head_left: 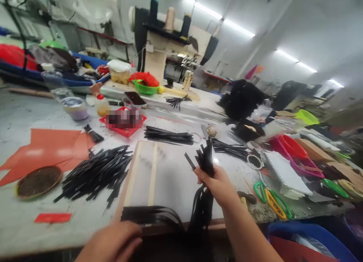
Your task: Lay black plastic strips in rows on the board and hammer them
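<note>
My right hand [217,182] is closed around a bundle of thin black strips [204,160]. The upper ends of the bundle fan out above my fist, and the lower part hangs down over the near edge of a pale work board [172,175]. Blurred at the lower left, my left hand [120,235] is beside more black strips [147,214] that curve along the board's near edge. Its fingers are too smeared to show whether they grip anything. A loose pile of black strips [96,173] lies left of the board, and a neater bundle [168,135] lies behind it.
A sewing machine [155,52] stands at the back. To the right are scissors [272,201], a spiral notebook [286,173], a white ring [254,162] and a pink tray [295,160]. Orange sheets [53,146], a round brown dish [39,182] and a red basket [124,131] are on the left.
</note>
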